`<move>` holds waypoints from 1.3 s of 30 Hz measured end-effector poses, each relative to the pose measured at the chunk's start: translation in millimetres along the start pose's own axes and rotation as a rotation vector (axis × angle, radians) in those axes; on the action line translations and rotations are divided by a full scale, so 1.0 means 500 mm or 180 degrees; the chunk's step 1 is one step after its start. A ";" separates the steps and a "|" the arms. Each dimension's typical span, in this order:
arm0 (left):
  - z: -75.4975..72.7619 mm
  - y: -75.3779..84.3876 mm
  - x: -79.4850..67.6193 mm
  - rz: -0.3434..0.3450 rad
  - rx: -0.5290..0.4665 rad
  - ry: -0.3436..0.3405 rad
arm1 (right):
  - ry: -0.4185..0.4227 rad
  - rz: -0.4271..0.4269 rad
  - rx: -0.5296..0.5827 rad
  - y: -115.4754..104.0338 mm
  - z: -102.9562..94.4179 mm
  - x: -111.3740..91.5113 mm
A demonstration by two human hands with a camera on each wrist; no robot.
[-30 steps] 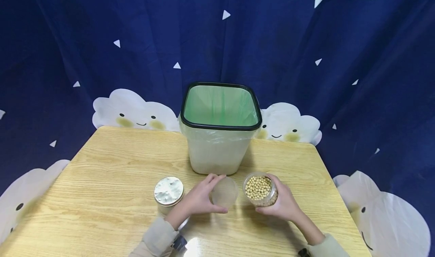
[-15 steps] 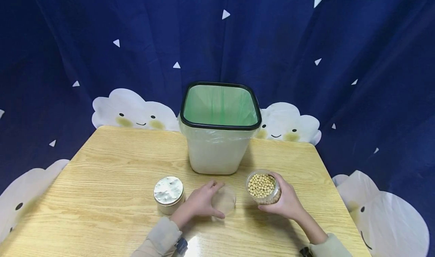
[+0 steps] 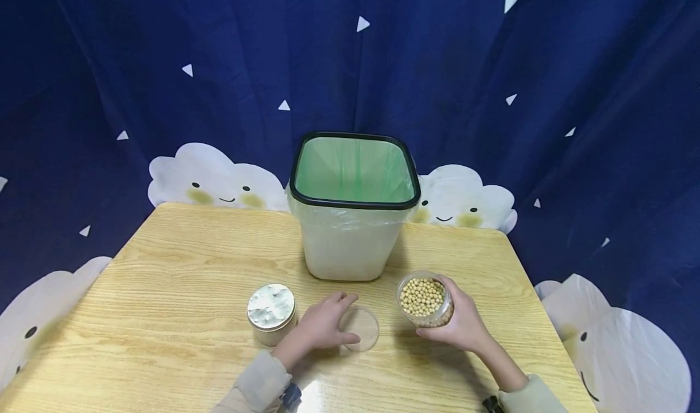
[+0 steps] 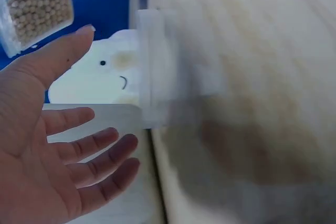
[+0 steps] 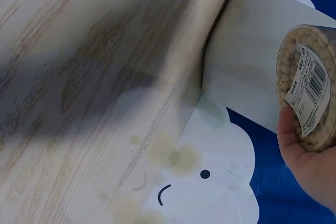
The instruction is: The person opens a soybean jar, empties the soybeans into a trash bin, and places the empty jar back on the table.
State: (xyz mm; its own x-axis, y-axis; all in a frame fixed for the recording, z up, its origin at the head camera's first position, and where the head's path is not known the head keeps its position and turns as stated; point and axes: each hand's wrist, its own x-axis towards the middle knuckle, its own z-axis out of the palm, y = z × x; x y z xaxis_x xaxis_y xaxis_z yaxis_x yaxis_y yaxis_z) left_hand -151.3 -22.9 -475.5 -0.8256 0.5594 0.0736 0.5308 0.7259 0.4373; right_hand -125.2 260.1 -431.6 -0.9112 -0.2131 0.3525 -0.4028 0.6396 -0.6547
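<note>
A clear jar (image 3: 425, 300) of round, pale yellow beans is held around its side by my right hand (image 3: 462, 316), uncovered and raised over the table. The right wrist view shows a barcode label (image 5: 312, 90) on the jar's base. My left hand (image 3: 322, 325) is just left of a round translucent lid (image 3: 363, 329) lying on the table, its fingers spread and apart from it. That lid (image 4: 152, 66) stands beyond the open fingertips in the left wrist view. A second jar (image 3: 271, 313) with a silvery top stands left of my left hand.
Behind the hands stands a whitish bin (image 3: 350, 243) with a black rim and a pale green liner inside. The wooden table (image 3: 191, 261) reaches back to a dark blue curtain (image 3: 229, 67) with white cloud shapes (image 3: 219, 179).
My left hand has lowered the lid flat onto the table and let it go. My right hand has shifted slightly to the right with the bean jar.
</note>
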 end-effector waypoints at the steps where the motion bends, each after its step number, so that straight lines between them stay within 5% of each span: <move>1: -0.005 0.002 0.000 0.0021 -0.0020 0.0068 | 0.0006 -0.0002 -0.0012 0.000 0.000 0.000; 23: -0.141 0.025 -0.016 0.0450 -0.0903 0.1096 | 0.0103 -0.0032 -0.0053 -0.003 -0.008 0.005; 39: -0.239 0.008 -0.024 0.0654 -0.1255 0.1750 | 0.0107 -0.0065 -0.0078 -0.004 -0.012 0.008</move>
State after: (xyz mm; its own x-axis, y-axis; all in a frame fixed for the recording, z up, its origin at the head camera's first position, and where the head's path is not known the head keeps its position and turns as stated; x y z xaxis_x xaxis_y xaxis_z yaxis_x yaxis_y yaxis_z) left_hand -162.3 -74.5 -367.9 -0.7482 0.3110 0.5861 0.6633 0.3700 0.6505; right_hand -127.5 262.3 -424.8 -0.8992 -0.2016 0.3883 -0.4188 0.6534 -0.6307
